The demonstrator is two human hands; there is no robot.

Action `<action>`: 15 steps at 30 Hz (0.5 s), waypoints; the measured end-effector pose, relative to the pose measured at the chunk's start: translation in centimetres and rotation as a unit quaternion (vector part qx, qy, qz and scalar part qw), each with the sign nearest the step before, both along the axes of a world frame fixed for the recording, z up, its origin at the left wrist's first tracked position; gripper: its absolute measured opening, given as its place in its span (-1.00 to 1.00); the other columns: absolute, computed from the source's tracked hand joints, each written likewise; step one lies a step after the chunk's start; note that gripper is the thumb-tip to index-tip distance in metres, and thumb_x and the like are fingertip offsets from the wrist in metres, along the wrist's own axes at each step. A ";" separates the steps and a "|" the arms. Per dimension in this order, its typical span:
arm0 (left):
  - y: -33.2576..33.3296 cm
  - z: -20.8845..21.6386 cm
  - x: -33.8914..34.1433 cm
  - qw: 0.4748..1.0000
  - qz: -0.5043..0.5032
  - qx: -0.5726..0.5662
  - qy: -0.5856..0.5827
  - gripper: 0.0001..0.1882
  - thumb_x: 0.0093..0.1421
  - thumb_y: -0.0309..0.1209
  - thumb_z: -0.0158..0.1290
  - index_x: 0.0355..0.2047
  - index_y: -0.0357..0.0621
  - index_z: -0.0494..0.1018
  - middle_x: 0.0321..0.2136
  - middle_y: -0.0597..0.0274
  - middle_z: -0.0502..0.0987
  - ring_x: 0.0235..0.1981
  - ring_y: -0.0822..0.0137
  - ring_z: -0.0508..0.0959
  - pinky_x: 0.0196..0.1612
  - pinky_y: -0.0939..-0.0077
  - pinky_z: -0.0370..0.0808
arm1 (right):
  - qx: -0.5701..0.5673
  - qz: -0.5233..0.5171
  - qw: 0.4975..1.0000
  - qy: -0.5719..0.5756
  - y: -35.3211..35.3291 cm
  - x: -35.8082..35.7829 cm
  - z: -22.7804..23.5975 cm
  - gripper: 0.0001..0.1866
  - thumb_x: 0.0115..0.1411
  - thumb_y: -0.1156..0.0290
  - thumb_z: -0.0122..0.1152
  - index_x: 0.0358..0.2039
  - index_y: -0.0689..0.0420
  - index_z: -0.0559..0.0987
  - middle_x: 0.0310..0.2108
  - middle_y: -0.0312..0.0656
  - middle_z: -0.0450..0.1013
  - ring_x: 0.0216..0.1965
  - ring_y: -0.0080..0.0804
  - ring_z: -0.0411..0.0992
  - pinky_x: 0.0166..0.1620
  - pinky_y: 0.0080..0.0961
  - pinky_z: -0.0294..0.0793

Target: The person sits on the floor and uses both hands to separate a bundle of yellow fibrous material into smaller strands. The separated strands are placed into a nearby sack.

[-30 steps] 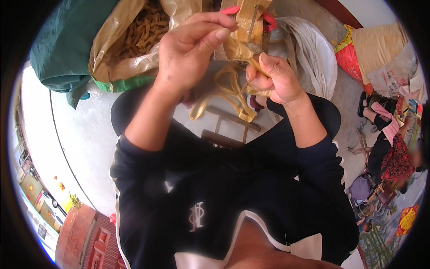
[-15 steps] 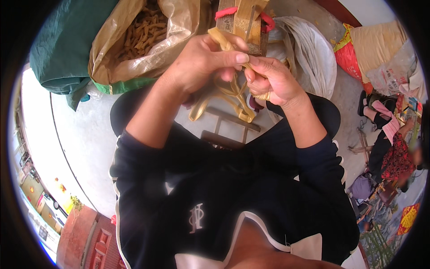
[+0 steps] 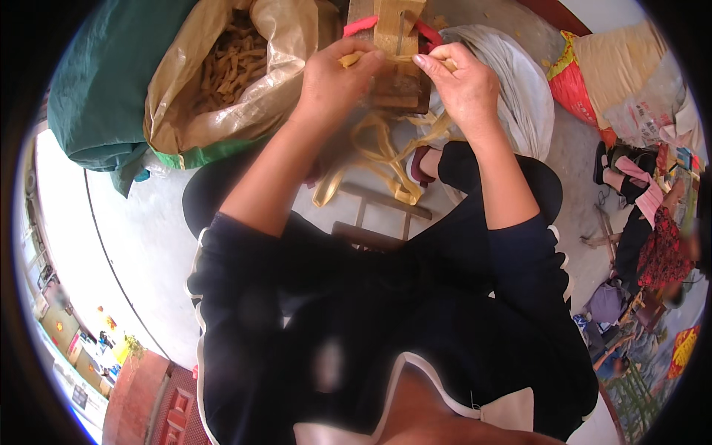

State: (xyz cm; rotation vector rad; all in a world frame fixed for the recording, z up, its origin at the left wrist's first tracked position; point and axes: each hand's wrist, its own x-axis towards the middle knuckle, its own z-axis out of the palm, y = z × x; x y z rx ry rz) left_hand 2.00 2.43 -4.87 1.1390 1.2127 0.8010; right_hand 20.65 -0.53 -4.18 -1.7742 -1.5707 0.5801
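Observation:
My left hand [image 3: 332, 87] is closed, pinching a pale yellow, flat, pliable strip [image 3: 384, 175] whose short end pokes out between thumb and fingers. My right hand [image 3: 470, 87] grips the same strip a little to the right, thumb against fingertips. Between the two hands the strip runs nearly straight across the front of a wooden block [image 3: 395, 46]. A thin dark upright piece, blade-like, stands on that block just beyond the strip. From my right hand the long part of the strip trails down in loose loops above the floor.
An open tan sack [image 3: 282, 46] of short yellowish-brown pieces [image 3: 236, 67] stands at the far left, beside a dark green cloth [image 3: 111, 81]. A whitish sack [image 3: 512, 81] lies right of the block. A small wooden frame [image 3: 382, 202] sits between my legs. Another person sits at right.
Both hands have moved away from me to the wooden block and spread apart. The strip, earlier bunched between the fingers, is now stretched between them.

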 end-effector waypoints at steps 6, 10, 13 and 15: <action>0.9 0.0 -1.6 0.972 0.038 0.095 0.213 -0.67 0.17 -0.21 0.16 -0.42 -0.30 0.54 -0.61 0.36 0.49 -0.54 0.58 0.40 -0.43 0.63 0.39 | 0.023 -0.005 0.991 0.129 0.5 0.9 -3.5 -0.77 -0.02 0.22 0.39 -0.47 0.05 0.54 -0.62 -0.27 0.50 -0.55 -0.30 0.48 -0.46 -0.44 0.44; -1.3 2.0 -0.3 0.974 -0.004 0.203 0.105 -0.61 0.30 -0.16 -0.06 -0.29 -0.29 0.54 -0.47 0.25 0.55 -0.43 0.49 0.48 -0.26 0.60 0.42 | 0.233 0.151 0.960 -0.018 -1.4 -1.5 0.3 -0.78 -0.04 0.34 0.41 -0.52 0.08 0.49 -0.64 -0.29 0.47 -0.62 -0.36 0.46 -0.55 -0.56 0.41; -3.7 2.4 -0.3 0.993 -0.119 0.022 -0.013 -0.66 0.26 -0.20 -0.06 -0.34 -0.27 0.51 -0.55 0.23 0.50 -0.46 0.46 0.48 -0.35 0.55 0.43 | 0.306 0.313 0.898 0.031 -1.8 -2.5 1.6 -0.89 0.07 0.51 0.31 -0.48 0.18 0.53 -0.65 -0.29 0.42 -0.66 -0.52 0.37 -0.56 -0.61 0.33; -4.5 2.3 0.0 0.976 -0.149 -0.155 0.023 -0.66 0.23 -0.24 -0.02 -0.51 -0.29 0.48 -0.66 0.28 0.44 -0.58 0.46 0.43 -0.50 0.58 0.37 | 0.254 0.280 0.922 0.078 -2.0 -1.5 2.6 -0.91 0.11 0.49 0.28 -0.48 0.19 0.54 -0.63 -0.30 0.44 -0.64 -0.57 0.37 -0.55 -0.64 0.33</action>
